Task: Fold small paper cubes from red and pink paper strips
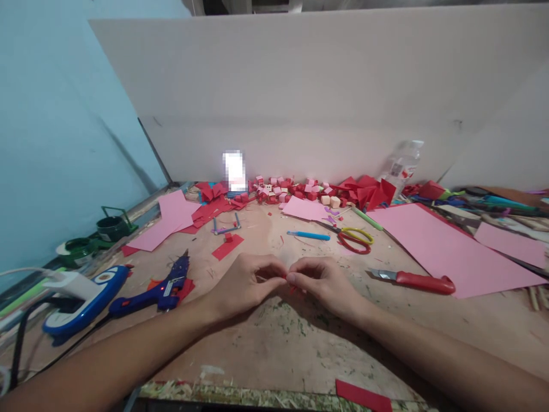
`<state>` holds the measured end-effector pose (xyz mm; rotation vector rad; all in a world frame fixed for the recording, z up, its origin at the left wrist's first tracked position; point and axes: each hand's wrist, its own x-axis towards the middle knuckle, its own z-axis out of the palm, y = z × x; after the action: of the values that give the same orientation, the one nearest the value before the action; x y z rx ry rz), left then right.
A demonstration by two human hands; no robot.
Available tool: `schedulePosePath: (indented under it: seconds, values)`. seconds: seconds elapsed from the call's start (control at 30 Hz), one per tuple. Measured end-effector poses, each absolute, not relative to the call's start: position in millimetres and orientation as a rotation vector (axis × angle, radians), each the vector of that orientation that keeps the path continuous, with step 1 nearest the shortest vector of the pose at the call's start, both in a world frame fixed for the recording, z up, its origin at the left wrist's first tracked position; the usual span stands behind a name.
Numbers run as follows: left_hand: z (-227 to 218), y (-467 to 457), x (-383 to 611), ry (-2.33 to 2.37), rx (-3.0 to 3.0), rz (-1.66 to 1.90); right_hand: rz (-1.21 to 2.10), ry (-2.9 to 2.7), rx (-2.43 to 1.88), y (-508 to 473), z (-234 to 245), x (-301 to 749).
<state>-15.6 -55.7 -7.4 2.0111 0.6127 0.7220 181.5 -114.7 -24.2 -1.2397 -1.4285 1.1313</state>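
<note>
My left hand (246,280) and my right hand (321,280) meet at the middle of the wooden table (266,337), fingertips pinched together on a tiny red paper piece (286,278). Most of that piece is hidden by the fingers. Both hands rest low over the tabletop. A blue glue gun (160,289) lies just left of my left hand. A red-handled utility knife (418,280) lies to the right of my right hand.
Scissors (354,237) with yellow and red handles and a blue pen-like tool (309,235) lie behind the hands. Large pink sheets (446,246) cover the right side. Red and pink small cubes (295,191) line the white back board. A power strip (81,297) sits far left.
</note>
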Motion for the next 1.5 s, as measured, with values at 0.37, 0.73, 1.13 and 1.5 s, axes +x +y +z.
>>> schedulePosePath:
  seconds: [0.37,0.73,1.13,1.5]
  values:
    - [-9,-47,-14,0.677,1.798,0.667,1.079,-1.573,-1.249,-114,-20,186]
    - [-7,-50,-13,0.711,1.695,0.651,0.958,-1.606,-1.302,-119,-22,182]
    - [-3,-51,-15,0.652,1.415,0.469,0.859,-1.739,-1.253,-128,-9,178]
    - [-4,-47,-12,0.710,1.457,0.768,1.120,-1.404,-1.145,-121,-13,189]
